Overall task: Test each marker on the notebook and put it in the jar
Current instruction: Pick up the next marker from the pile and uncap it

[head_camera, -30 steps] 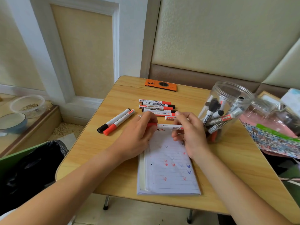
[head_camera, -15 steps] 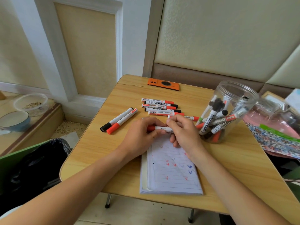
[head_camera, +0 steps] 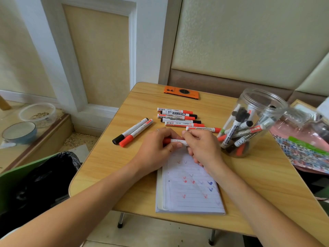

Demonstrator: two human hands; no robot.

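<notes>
The work surface is a small wooden table (head_camera: 110,157) with rounded corners, set against a padded wall panel (head_camera: 249,41) and beside a white-framed wall section (head_camera: 99,50). An orange phone (head_camera: 181,92) lies flat at the far edge. Left of the table, on the floor level, are a black-lined bin (head_camera: 35,180), a blue bowl (head_camera: 18,131) and a clear container (head_camera: 37,113) holding granular material. A lined notebook (head_camera: 190,189) lies open at the near edge, its page bearing red and blue check marks. Beyond it, a row of untested markers (head_camera: 178,117) lies side by side; two further markers (head_camera: 133,131), one black-capped and one red-capped, lie diagonally to the left, touching each other. The clear jar (head_camera: 256,122) stands at the right, near the notebook's far corner, loaded with markers leaning in several directions. The left hand (head_camera: 156,150) grasps the red cap end of the marker under test (head_camera: 176,141); the right hand (head_camera: 203,148) grips the white barrel end with curled fingers. The marker is held level above the notebook's far edge, clear of the jar. Compared with one second earlier, the two hands have closed together: less white barrel is exposed between them, and the right hand has shifted leftward, uncovering a red-capped marker on the table behind it.
</notes>
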